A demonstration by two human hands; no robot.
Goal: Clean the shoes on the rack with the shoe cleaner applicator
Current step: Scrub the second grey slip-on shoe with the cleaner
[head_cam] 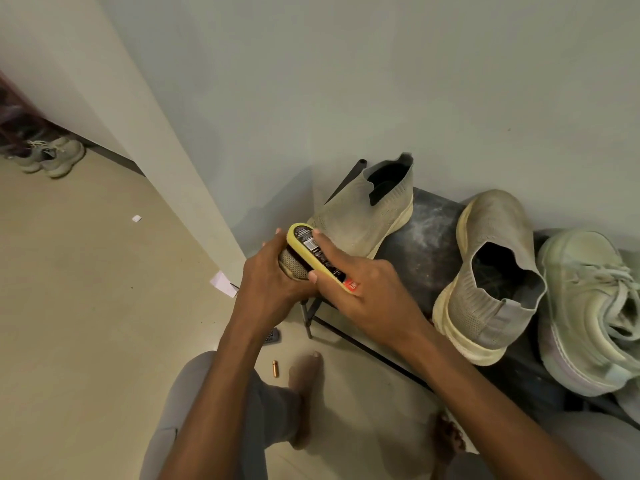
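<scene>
Shoe cleaner applicator [320, 256], yellow-edged, is gripped in the right hand [360, 289] and pressed against the toe of a knit shoe [360, 209] on the rack [422, 237]; the left hand [273, 271] clasps that toe.

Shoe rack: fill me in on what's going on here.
A person crouches at the shoe rack. The left hand grips the toe of a beige knit shoe at the rack's left end, while the right hand holds the yellow applicator against that toe. A second knit shoe and a laced sneaker sit to the right, untouched.
</scene>
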